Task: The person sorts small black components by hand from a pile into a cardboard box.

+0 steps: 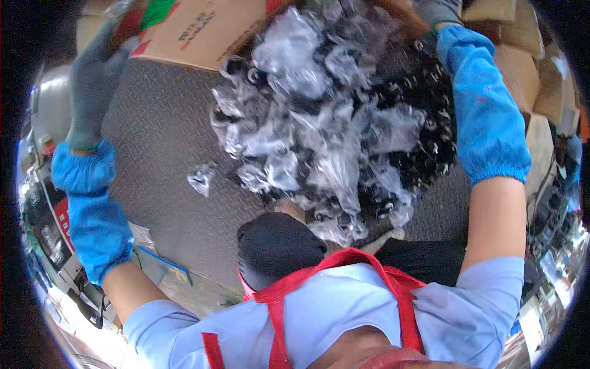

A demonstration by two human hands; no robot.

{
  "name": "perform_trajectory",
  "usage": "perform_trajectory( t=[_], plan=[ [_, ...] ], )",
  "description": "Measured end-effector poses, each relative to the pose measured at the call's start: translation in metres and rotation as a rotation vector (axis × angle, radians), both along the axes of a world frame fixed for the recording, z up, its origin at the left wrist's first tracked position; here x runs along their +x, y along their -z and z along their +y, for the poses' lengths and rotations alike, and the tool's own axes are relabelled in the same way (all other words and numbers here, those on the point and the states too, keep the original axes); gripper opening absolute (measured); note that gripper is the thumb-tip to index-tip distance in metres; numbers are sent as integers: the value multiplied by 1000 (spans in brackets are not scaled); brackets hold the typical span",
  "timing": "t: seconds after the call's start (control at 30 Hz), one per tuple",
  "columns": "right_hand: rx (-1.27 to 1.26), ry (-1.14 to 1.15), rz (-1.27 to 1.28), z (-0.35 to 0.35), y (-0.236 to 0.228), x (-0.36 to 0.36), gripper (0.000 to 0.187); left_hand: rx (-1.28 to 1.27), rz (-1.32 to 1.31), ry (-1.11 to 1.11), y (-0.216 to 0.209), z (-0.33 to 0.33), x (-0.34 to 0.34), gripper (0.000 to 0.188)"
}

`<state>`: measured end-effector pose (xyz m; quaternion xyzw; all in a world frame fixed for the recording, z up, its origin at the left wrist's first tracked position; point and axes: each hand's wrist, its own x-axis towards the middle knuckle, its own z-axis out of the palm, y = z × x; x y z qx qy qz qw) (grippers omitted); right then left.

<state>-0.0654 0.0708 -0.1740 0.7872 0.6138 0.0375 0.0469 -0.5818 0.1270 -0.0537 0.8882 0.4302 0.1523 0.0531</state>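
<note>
A cardboard box (203,31) with green and red print lies tipped at the far side, partly cut off by the upper edge. My left hand (93,89), in a grey glove, grips the box at its left side, thumb along the red-printed edge. At the far right my right hand (439,11), gloved too, is against a brown flap of the box; its fingers are mostly out of view. In front of the box spreads a heap of crumpled clear plastic bags (332,144). Many small black pieces (424,98), some ring-like, lie among and beside them.
Dark diamond-patterned metal plate (160,123) lies beneath the heap. One loose plastic bag (201,178) lies left of it. Stacked cardboard boxes (519,74) stand along the right. A blue-edged flat sheet (163,264) is near my left forearm. My dark-clad knee (276,249) is close to the heap.
</note>
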Motion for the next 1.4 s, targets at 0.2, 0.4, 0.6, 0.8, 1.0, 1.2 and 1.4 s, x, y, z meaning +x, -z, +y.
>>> perform_trajectory(
  t=[0.2,0.4,0.6,0.8,1.0,1.2,1.4],
  plan=[
    [112,-347,731,-101,75,-75,78,-60,129,-146,-12,-47,-38,35],
    [109,-145,446,-152,92,-154,44,654,343,22,-8,-102,65,46],
    [22,-47,746,-203,85,-108,44,-310,-278,228,97,-161,178,40],
    [205,69,1026,-284,76,6,33,-442,-91,403,129,-198,247,34],
    [383,62,560,-351,47,64,23,-543,-240,532,150,-211,281,43],
    [248,61,338,-366,15,87,20,-572,-254,525,115,-244,335,48],
    [-144,325,439,-363,28,95,24,-580,-285,576,134,-257,348,50]
  ],
)
